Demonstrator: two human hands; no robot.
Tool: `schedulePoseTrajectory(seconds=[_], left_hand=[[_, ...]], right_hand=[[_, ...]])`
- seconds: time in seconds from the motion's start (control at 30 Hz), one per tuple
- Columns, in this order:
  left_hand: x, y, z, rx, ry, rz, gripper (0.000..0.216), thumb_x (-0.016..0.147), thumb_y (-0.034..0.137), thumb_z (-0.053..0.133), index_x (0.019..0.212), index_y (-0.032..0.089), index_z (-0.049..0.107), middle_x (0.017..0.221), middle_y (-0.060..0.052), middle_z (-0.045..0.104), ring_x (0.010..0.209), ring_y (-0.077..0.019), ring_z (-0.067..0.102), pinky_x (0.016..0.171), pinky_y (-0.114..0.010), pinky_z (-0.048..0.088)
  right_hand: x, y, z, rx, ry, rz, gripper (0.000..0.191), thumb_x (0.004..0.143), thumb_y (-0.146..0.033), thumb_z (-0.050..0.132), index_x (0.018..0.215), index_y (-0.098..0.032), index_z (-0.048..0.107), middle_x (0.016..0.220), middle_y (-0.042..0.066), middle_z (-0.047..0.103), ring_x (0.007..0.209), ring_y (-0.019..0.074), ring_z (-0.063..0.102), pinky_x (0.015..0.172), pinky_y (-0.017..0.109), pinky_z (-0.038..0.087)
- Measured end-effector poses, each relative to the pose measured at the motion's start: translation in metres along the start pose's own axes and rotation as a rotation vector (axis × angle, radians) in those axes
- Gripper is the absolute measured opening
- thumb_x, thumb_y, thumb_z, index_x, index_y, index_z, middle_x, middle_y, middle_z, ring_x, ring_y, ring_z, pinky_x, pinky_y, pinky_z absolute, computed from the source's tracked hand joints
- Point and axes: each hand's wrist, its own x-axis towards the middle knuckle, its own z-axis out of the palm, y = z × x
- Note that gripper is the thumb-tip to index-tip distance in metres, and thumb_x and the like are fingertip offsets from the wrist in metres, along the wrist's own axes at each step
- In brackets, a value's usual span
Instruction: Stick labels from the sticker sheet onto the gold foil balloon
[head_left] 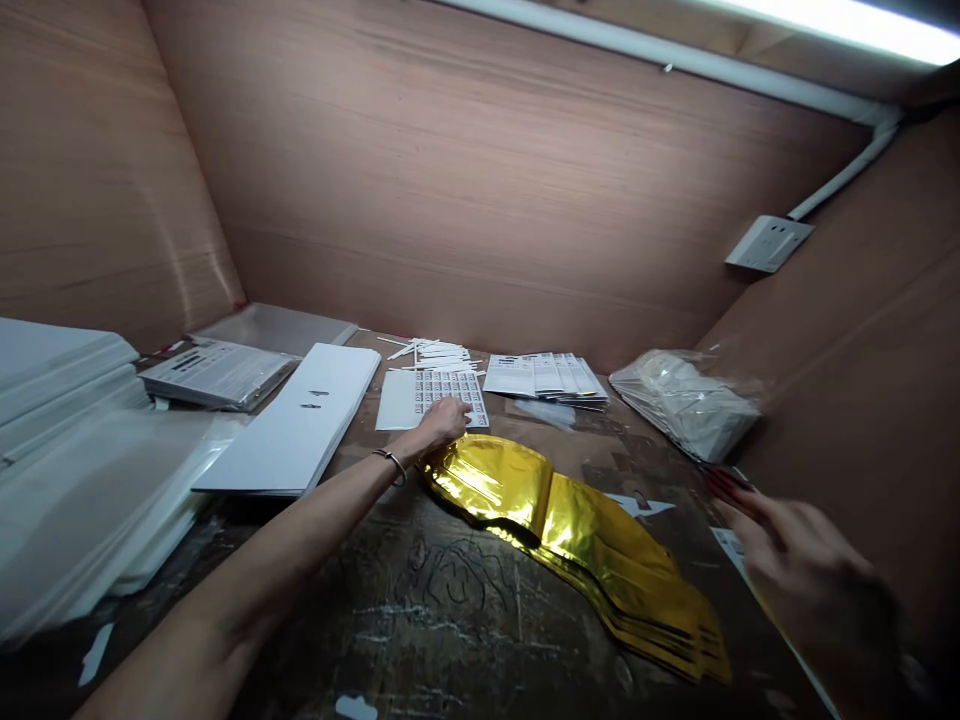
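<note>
Gold foil looks light, slippery, so pinch an edge; left hand curled, hold unclear, right hand gripping red tool.

Tube lamp, upper right: glaring white. Gold foil pieces — throwing back hard highlights. Left wall: showing faint sheen. Bench foreground: falling dim. Right hand — blurring. Left-edge white stack: stretching, softening.

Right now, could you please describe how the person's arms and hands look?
The left hand is ungloved, its forearm sleeveless, with a thin metallic bracelet at the wrist. The right hand is ungloved too, though its wrist is too blurred to judge.
</note>
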Motion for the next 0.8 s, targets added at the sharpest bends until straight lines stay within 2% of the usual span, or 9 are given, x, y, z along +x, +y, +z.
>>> schedulePoseTrajectory(seconds=[0.03,0.1,0.2,0.3,0.4,0.5,0.63,0.8], left_hand=[[0.005,0.0,0.003,-0.008,-0.007,0.018,0.018,0.073,0.025,0.042,0.079,0.02,0.059,0.089,-0.005,0.059,0.084,-0.0161,0.051,0.07,-0.024,0.037],[0.014,-0.001,0.007,-0.024,-0.015,0.052,0.017,0.074,0.025,0.042,0.08,0.021,0.058,0.093,-0.003,0.057,0.087,-0.0144,0.049,0.073,-0.023,0.036],[0.024,-0.005,0.011,-0.041,-0.029,0.12,0.017,0.075,0.028,0.042,0.082,0.022,0.056,0.1,-0.002,0.053,0.093,-0.0145,0.044,0.078,-0.023,0.033],[0.033,-0.011,0.015,-0.011,-0.05,0.191,0.021,0.075,0.034,0.041,0.087,0.023,0.055,0.104,-0.001,0.05,0.099,-0.0174,0.039,0.082,-0.028,0.03],[0.038,-0.018,0.021,0.075,-0.06,0.25,0.027,0.078,0.038,0.034,0.093,0.024,0.051,0.107,-0.002,0.046,0.102,-0.0194,0.036,0.083,-0.033,0.027],[0.04,-0.022,0.026,0.108,-0.062,0.264,0.029,0.08,0.04,0.031,0.096,0.025,0.048,0.112,-0.001,0.042,0.106,-0.0207,0.032,0.085,-0.037,0.024],[0.041,-0.023,0.028,0.109,-0.077,0.26,0.028,0.079,0.041,0.032,0.096,0.025,0.048,0.113,-0.001,0.041,0.106,-0.0208,0.03,0.086,-0.038,0.024],[0.042,-0.022,0.026,0.108,-0.087,0.248,0.03,0.079,0.042,0.032,0.097,0.026,0.049,0.112,-0.001,0.041,0.106,-0.0212,0.031,0.087,-0.039,0.023]], right_hand=[[0.016,-0.02,0.009,0.068,-0.046,-0.099,0.024,0.075,-0.037,0.037,0.08,-0.024,0.056,0.085,0.011,0.055,0.077,0.02,0.051,0.067,0.033,0.036],[0.045,-0.059,0.039,0.19,-0.273,-0.242,0.023,0.076,-0.033,0.037,0.085,-0.022,0.056,0.085,0.007,0.055,0.074,0.0163,0.051,0.066,0.028,0.038],[0.075,-0.104,0.107,0.253,-0.527,-0.365,0.025,0.079,-0.026,0.036,0.085,-0.018,0.059,0.083,0.006,0.054,0.072,0.0136,0.05,0.064,0.024,0.037],[0.088,-0.128,0.172,0.235,-0.664,-0.449,0.024,0.078,-0.022,0.038,0.087,-0.017,0.06,0.084,0.006,0.053,0.076,0.0127,0.048,0.067,0.021,0.035],[0.089,-0.135,0.213,0.175,-0.738,-0.496,0.023,0.076,-0.02,0.041,0.086,-0.017,0.061,0.082,0.006,0.051,0.075,0.0127,0.047,0.067,0.02,0.034],[0.089,-0.133,0.229,0.166,-0.743,-0.546,0.022,0.076,-0.023,0.041,0.079,-0.016,0.062,0.078,0.005,0.05,0.072,0.0122,0.046,0.064,0.02,0.034],[0.09,-0.131,0.232,0.207,-0.724,-0.6,0.021,0.074,-0.022,0.042,0.074,-0.015,0.062,0.075,0.004,0.05,0.071,0.0117,0.046,0.064,0.02,0.033],[0.097,-0.134,0.234,0.254,-0.749,-0.526,0.018,0.071,-0.02,0.046,0.076,-0.015,0.063,0.074,0.003,0.054,0.07,0.0117,0.048,0.063,0.019,0.034]])
